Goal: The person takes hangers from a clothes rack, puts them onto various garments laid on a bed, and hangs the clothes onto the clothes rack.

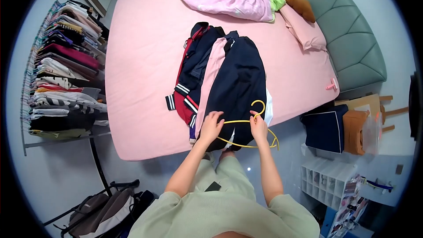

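Head: yellow hanger (237,121); partly filled organizer (325,183)

No legible txt, labels, brands, nos. or signs w/in view.

Bright, even light; 1 small glare spot on the floor (249,169). Fisheye distortion bows the bed (141,83), and all 4 corners go black. Folds in the navy garment (238,75) sink into darkness, perhaps underexposed.

Bedroom, pink bed (141,61), padded headboard (354,33), hanging clothes (70,57)
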A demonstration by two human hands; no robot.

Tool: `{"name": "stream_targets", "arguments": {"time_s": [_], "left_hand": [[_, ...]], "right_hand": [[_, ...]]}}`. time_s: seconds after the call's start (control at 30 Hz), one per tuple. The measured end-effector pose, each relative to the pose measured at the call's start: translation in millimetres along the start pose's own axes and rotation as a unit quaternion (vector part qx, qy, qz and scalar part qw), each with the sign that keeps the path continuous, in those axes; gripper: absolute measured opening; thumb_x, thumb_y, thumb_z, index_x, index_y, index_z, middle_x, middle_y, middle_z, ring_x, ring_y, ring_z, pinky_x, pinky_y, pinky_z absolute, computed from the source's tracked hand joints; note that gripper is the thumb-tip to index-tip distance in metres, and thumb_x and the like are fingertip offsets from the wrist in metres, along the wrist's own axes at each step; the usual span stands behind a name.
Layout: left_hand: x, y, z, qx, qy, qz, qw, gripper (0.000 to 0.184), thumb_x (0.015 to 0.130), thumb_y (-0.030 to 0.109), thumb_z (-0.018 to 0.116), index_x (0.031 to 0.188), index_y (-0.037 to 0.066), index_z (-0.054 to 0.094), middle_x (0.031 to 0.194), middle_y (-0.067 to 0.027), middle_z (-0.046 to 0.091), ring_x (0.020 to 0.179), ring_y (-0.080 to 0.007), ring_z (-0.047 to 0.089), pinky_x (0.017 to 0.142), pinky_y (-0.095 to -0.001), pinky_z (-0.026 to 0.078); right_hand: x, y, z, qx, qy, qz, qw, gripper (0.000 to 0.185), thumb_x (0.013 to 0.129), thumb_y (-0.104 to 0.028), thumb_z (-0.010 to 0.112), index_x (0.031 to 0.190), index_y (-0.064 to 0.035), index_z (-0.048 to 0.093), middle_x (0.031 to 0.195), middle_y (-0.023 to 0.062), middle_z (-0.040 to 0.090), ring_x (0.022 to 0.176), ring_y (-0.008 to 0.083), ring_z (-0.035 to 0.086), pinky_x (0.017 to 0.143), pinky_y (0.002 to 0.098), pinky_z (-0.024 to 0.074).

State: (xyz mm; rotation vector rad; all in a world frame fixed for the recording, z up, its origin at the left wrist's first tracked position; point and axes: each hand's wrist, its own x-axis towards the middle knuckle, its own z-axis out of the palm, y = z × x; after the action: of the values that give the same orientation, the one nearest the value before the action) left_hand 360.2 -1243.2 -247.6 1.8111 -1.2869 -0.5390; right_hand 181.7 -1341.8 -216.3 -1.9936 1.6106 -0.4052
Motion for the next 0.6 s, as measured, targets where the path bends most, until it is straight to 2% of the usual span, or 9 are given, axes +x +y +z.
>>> {"name": "stream_targets", "arguments": {"time_s": [0.03, 0.07, 0.17, 0.27, 0.3, 0.33, 0.4, 0.5, 0.6], "left_hand": [[9, -8, 6, 0.004, -0.008, -0.032, 0.999, 0.037, 0.078, 0.015, 0.060, 0.113, 0.006, 0.053, 0.116, -0.0152, 0.048, 0.105, -0.0349, 0.047, 0.089, -0.0396, 0.040], [18, -16, 11, 0.038, -0.001, -0.065, 0.997, 0.044, 0.077, 0.016, 0.062, 0.118, 0.005, 0.050, 0.115, -0.0165, 0.048, 0.110, -0.0341, 0.046, 0.094, -0.0376, 0.038], [48, -37, 30, 0.080, 0.035, -0.124, 0.988, 0.061, 0.074, 0.018, 0.066, 0.126, 0.002, 0.039, 0.124, -0.0214, 0.041, 0.115, -0.0362, 0.042, 0.096, -0.0381, 0.037], [76, -66, 59, 0.056, 0.076, -0.183, 0.979, 0.068, 0.072, 0.020, 0.069, 0.129, 0.001, 0.035, 0.119, -0.0214, 0.048, 0.110, -0.0346, 0.048, 0.094, -0.0376, 0.039], [87, -69, 65, -0.007, 0.063, -0.262, 0.963, 0.072, 0.071, 0.025, 0.069, 0.131, 0.005, 0.034, 0.117, -0.0177, 0.051, 0.109, -0.0350, 0.048, 0.091, -0.0413, 0.039], [97, -73, 74, -0.045, 0.068, -0.283, 0.956, 0.073, 0.070, 0.024, 0.071, 0.130, 0.006, 0.034, 0.114, -0.0154, 0.054, 0.103, -0.0335, 0.051, 0.089, -0.0413, 0.040], [113, -73, 84, -0.067, 0.025, -0.306, 0.949, 0.076, 0.067, 0.021, 0.073, 0.131, 0.008, 0.034, 0.109, -0.0133, 0.055, 0.102, -0.0313, 0.051, 0.089, -0.0400, 0.039], [128, -70, 101, 0.106, 0.104, -0.221, 0.964, 0.078, 0.063, 0.018, 0.074, 0.131, 0.010, 0.036, 0.098, -0.0133, 0.055, 0.097, -0.0293, 0.051, 0.087, -0.0368, 0.041], [137, -69, 108, 0.232, 0.179, -0.223, 0.930, 0.078, 0.060, 0.018, 0.075, 0.129, 0.011, 0.040, 0.097, -0.0110, 0.053, 0.102, -0.0297, 0.047, 0.090, -0.0369, 0.038]], "right_hand": [[11, 7, 2, 0.004, -0.003, 0.004, 1.000, 0.024, 0.083, -0.019, 0.053, 0.104, -0.0134, 0.062, 0.066, 0.0142, 0.061, 0.065, 0.0319, 0.060, 0.062, 0.0418, 0.0464], [22, 15, 3, 0.007, -0.014, 0.009, 1.000, 0.025, 0.082, -0.019, 0.053, 0.104, -0.0134, 0.062, 0.065, 0.0139, 0.060, 0.064, 0.0319, 0.060, 0.062, 0.0416, 0.0465], [64, 30, 7, 0.019, -0.061, 0.032, 0.997, 0.034, 0.077, -0.020, 0.054, 0.110, -0.0135, 0.060, 0.065, 0.0130, 0.060, 0.063, 0.0322, 0.059, 0.062, 0.0417, 0.0466], [112, 46, 25, -0.006, -0.086, 0.023, 0.996, 0.043, 0.076, -0.023, 0.055, 0.118, -0.0122, 0.054, 0.067, 0.0135, 0.060, 0.065, 0.0332, 0.059, 0.062, 0.0427, 0.0466], [129, 47, 31, -0.018, -0.104, 0.013, 0.994, 0.053, 0.075, -0.024, 0.055, 0.125, -0.0078, 0.046, 0.069, 0.0147, 0.061, 0.067, 0.0349, 0.060, 0.063, 0.0444, 0.0466], [147, 57, 45, -0.010, -0.094, -0.021, 0.995, 0.061, 0.075, -0.023, 0.056, 0.132, -0.0066, 0.038, 0.060, 0.0110, 0.055, 0.060, 0.0309, 0.057, 0.056, 0.0413, 0.0437], [183, 68, 67, -0.048, -0.113, -0.038, 0.992, 0.069, 0.075, -0.024, 0.057, 0.135, -0.0045, 0.030, 0.063, 0.0116, 0.057, 0.062, 0.0326, 0.058, 0.057, 0.0424, 0.0448], [224, 48, 76, -0.048, -0.160, -0.039, 0.985, 0.077, 0.071, -0.025, 0.063, 0.135, -0.0041, 0.026, 0.074, 0.0174, 0.064, 0.073, 0.0373, 0.061, 0.066, 0.0449, 0.0494], [244, 44, 92, -0.081, -0.175, -0.063, 0.979, 0.067, 0.069, -0.029, 0.066, 0.128, -0.0138, 0.039, 0.077, 0.0150, 0.065, 0.077, 0.0342, 0.063, 0.070, 0.0427, 0.0499]]}}
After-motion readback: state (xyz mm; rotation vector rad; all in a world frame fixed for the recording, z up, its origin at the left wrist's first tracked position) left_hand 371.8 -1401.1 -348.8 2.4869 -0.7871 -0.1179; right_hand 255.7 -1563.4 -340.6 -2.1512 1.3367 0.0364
